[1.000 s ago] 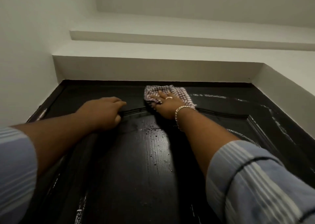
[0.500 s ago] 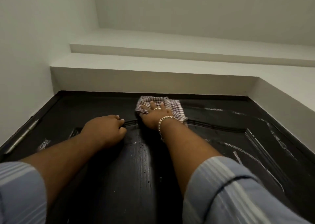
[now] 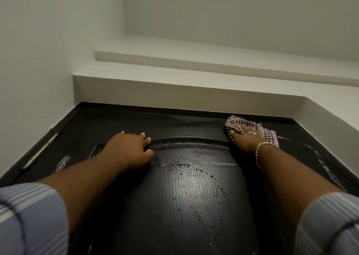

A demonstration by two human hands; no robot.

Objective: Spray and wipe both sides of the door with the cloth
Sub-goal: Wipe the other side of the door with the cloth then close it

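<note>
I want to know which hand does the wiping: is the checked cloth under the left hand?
No, the checked cloth lies under the right hand near the door's top right corner; the left hand rests bare on it.

home interior, prob. hallway | dark wood panel door w/ hinge | plain white walls, stepped ceiling ledges

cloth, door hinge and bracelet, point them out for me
cloth (image 3: 261, 131), head view, checked fabric right of the fingers
door hinge (image 3: 41, 150), head view, middle of the metal barrel
bracelet (image 3: 259, 148), head view, chain at the right wrist
</note>
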